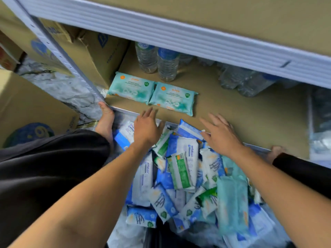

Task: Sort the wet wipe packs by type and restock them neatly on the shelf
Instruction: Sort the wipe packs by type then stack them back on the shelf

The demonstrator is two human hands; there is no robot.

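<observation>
Two teal wet wipe packs lie flat side by side on the shelf board (232,108), the left teal pack (131,85) next to the right teal pack (172,97). Below the shelf edge lies a heap of mixed wipe packs (180,176) in blue, white, green and teal. My left hand (147,127) hovers over the heap's far left with its fingers straight, holding nothing. Fingers spread, my right hand (221,134) is just right of a blue pack (189,130) at the heap's top; it holds nothing.
Water bottles (157,59) stand at the back of the shelf, with more wrapped bottles (247,81) to the right. A cardboard box (96,54) fills the shelf's left end. My bare feet (105,120) rest against the shelf edge. An upper shelf rail (179,36) overhangs.
</observation>
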